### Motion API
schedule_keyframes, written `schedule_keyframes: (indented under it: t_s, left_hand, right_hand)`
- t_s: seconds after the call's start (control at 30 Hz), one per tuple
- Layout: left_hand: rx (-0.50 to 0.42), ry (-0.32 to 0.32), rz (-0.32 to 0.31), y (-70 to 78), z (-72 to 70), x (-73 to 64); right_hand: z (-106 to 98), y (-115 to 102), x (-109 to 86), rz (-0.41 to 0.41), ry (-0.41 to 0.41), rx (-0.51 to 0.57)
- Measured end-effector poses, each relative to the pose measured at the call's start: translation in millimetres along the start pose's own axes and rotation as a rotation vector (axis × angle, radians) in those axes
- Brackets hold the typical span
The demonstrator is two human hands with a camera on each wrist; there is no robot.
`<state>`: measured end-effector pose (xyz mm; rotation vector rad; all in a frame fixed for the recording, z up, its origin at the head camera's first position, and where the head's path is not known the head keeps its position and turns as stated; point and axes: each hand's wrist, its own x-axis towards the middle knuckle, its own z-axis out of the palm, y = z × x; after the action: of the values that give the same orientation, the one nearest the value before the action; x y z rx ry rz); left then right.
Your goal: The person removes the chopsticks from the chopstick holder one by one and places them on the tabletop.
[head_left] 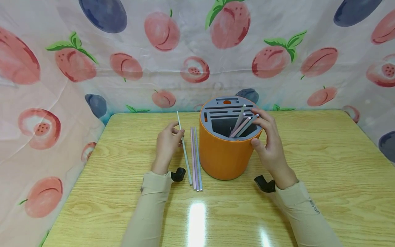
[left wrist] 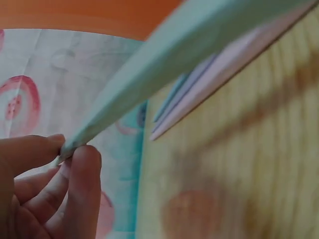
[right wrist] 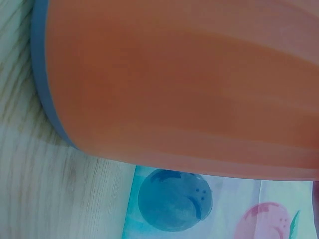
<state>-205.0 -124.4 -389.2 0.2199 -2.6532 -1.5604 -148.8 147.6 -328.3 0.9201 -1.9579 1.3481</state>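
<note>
My left hand (head_left: 167, 145) pinches a pale green chopstick (head_left: 186, 156) between thumb and fingers, its upper end pointing toward the back. In the left wrist view that chopstick (left wrist: 149, 74) runs large across the picture. Beside it on the table lie a pink chopstick (head_left: 193, 161), a purple chopstick (head_left: 195, 171) and a blue chopstick (head_left: 198, 164), side by side. An orange cylindrical utensil holder (head_left: 226, 157) with a grey slotted top stands to their right. Several chopsticks (head_left: 240, 127) lean in its large opening. My right hand (head_left: 271, 145) grips the holder's right rim.
The wood-grain table (head_left: 324, 164) reaches back to a fruit-printed cloth (head_left: 234, 65), which also hangs at both sides. The holder's orange wall (right wrist: 174, 99) fills most of the right wrist view.
</note>
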Motion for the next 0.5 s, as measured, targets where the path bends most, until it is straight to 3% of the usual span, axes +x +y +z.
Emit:
schedule_keyframes:
  t_s: [0.23,0.5]
  left_hand:
    - [0.086,-0.065,0.001,-7.5,7.0,1.0]
    - [0.22,-0.149,0.044,-12.9,13.7,-0.7]
  right_hand:
    - [0.2,-0.9,0.2,0.003,0.0,0.0]
    - [0.8,-1.4,1.0,-0.003,0.004,0.001]
